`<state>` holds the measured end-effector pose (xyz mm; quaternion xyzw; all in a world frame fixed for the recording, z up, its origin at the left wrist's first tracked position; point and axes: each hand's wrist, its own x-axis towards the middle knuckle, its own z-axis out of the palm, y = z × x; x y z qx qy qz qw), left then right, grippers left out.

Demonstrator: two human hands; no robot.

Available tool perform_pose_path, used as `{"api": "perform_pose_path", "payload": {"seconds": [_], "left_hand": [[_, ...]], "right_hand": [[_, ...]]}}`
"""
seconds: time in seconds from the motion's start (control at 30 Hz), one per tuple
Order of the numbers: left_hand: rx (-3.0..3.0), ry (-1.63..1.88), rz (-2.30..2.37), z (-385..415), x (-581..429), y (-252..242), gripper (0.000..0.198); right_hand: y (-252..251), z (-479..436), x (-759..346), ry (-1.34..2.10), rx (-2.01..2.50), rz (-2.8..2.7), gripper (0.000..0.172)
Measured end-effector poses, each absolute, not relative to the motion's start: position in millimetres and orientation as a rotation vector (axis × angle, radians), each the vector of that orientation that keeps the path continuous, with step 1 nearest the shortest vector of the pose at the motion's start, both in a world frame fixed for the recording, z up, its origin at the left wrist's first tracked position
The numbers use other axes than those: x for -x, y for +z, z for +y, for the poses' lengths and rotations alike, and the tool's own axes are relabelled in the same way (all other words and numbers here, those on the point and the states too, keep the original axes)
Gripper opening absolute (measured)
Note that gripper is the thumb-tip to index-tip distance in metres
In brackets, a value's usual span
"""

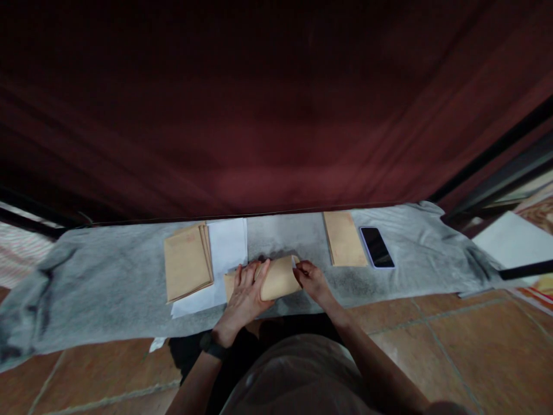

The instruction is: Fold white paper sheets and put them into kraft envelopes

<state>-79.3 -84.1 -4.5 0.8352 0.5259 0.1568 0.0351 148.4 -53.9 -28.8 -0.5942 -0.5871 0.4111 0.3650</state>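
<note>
A brown paper envelope (280,279) bulges upward at the middle of the grey cloth, its mouth facing right. My left hand (248,291) holds it down from the left, thumb on top and fingers stretched across it. White paper (294,262) shows inside the mouth. There my right hand (311,279) has its fingers bent together on the paper, the fingertips partly hidden. Beneath my left hand, part of another brown piece (230,286) sticks out. Left of this lie white sheets (227,245), partly under a stack of brown envelopes (186,259).
To the right lie another brown envelope pile (345,239) and a phone (377,248), screen up. The grey cloth (112,276) covers a narrow surface against a dark red panel (276,144). Tiled floor (432,340) shows in front. A white object (516,242) stands at far right.
</note>
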Motion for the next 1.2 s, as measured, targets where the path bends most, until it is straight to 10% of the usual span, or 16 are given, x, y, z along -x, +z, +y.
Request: {"api": "perform_pose_path", "payload": {"seconds": [0.53,0.73,0.9,1.2], "left_hand": [[-2.601,0.484,1.577,-67,71,15,0.092],[-1.571,1.155,1.74,-74,47,-7,0.079],[-0.469,1.06,1.178,-85,8,-24,0.055],[-0.376,1.095,1.199,-71,0,-31,0.034]], "right_hand": [[-42,-50,-155,1.288,1.362,-1.028,0.023],[-41,-49,-147,1.362,1.205,-0.551,0.026],[-40,-57,-132,1.401,1.198,-0.553,0.023],[-35,-65,-138,1.442,1.336,-0.785,0.026]]}}
